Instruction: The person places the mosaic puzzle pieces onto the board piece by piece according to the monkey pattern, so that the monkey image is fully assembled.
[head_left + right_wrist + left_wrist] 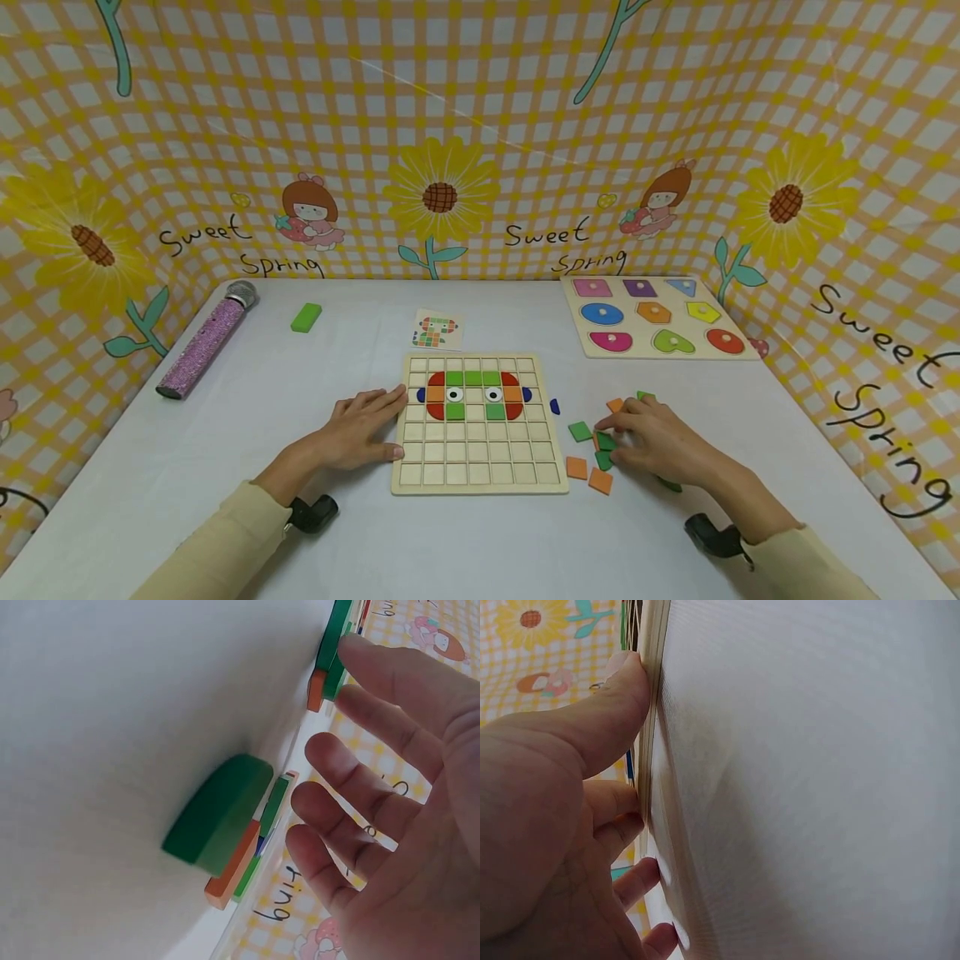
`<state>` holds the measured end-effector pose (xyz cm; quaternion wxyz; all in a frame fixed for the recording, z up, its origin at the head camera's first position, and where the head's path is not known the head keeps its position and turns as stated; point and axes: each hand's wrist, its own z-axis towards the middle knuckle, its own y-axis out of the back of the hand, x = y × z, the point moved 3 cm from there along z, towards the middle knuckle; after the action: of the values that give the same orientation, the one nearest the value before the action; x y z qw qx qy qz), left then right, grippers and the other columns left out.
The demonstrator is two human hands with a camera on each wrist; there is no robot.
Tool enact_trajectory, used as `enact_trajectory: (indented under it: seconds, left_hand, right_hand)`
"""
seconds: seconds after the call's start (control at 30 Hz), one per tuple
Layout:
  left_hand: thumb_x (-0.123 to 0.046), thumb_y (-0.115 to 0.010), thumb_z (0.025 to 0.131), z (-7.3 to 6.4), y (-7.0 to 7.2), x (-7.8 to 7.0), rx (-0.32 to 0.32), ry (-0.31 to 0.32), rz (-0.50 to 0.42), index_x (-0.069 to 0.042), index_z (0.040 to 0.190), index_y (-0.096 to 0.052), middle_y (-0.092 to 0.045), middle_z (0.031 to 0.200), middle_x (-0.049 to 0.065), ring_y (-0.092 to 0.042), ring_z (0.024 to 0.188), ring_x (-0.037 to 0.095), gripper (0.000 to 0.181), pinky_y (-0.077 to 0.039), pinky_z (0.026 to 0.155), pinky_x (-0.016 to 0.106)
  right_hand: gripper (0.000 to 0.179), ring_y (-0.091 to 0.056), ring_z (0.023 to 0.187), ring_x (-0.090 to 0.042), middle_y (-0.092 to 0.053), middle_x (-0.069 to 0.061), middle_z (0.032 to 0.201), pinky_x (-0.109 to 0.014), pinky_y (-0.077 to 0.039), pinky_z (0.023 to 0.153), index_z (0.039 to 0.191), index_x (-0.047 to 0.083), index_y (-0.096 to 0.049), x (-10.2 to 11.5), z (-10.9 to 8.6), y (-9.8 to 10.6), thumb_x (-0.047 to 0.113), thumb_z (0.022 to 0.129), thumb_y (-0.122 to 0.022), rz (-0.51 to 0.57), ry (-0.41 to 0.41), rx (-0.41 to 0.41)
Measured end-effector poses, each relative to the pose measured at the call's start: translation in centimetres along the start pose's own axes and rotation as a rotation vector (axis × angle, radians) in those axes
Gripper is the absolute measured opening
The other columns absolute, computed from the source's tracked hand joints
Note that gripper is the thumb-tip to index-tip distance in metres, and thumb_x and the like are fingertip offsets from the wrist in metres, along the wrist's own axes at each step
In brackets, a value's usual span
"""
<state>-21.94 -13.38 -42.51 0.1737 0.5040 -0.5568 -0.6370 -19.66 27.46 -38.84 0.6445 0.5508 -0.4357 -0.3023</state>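
A pale wooden grid board (480, 475) lies on the table, with coloured tiles and two eye tiles set in its upper rows. My left hand (365, 427) rests at the board's left edge, thumb and fingertips touching the side with the fingers extended. To the right of the board, my right hand (663, 437) pinches a green square tile (604, 442) between thumb and index finger, among loose green and orange tiles. The other fingers spread loosely. In the right wrist view, a dark green curved piece (221, 814) lies under the palm, with an orange tile (232, 870) behind it.
A small picture card (437, 329) lies behind the board. A shape-knob puzzle (660, 317) is at the back right. On the left are a glittery pink microphone (206, 342) and a green block (306, 317). A blue half-round piece (555, 407) lies beside the board.
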Motion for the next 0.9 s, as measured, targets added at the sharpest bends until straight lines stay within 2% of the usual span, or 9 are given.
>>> enact_trajectory:
  seconds: [0.33, 0.6, 0.9]
  left_hand:
    - [-0.042, -0.062, 0.088, -0.05, -0.03, 0.04, -0.009, -0.003, 0.011, -0.009, 0.15, -0.026, -0.021, 0.159, 0.007, -0.019, 0.142, 0.036, 0.079, -0.021, 0.104, 0.057]
    - [-0.042, -0.062, 0.088, -0.05, -0.14, 0.04, -0.011, -0.008, 0.001, -0.01, 0.149, -0.026, -0.021, 0.159, 0.006, -0.019, 0.143, 0.035, 0.079, -0.021, 0.104, 0.057]
    - [-0.042, -0.062, 0.088, -0.09, -0.1, 0.07, -0.013, -0.012, 0.001, -0.009, 0.149, -0.026, -0.021, 0.159, 0.007, -0.019, 0.143, 0.035, 0.079, -0.02, 0.104, 0.057]
  right_hand:
    - [0.03, -0.042, 0.084, -0.01, -0.056, 0.007, 0.088, -0.029, -0.035, 0.073, 0.105, 0.02, -0.072, -0.04, 0.06, 0.03, 0.02, 0.075, -0.077, -0.001, -0.008, 0.006]
    - [0.029, -0.044, 0.09, -0.013, -0.06, 0.006, 0.092, -0.032, -0.038, 0.075, 0.105, 0.022, -0.072, 0.24, 0.19, -0.09, 0.019, 0.076, -0.076, 0.01, 0.006, 0.009]
    - [0.029, -0.041, 0.088, -0.01, -0.059, 0.007, 0.094, -0.027, -0.038, 0.073, 0.105, 0.024, -0.072, 0.14, 0.4, -0.59, 0.021, 0.077, -0.076, -0.013, 0.007, 0.012]
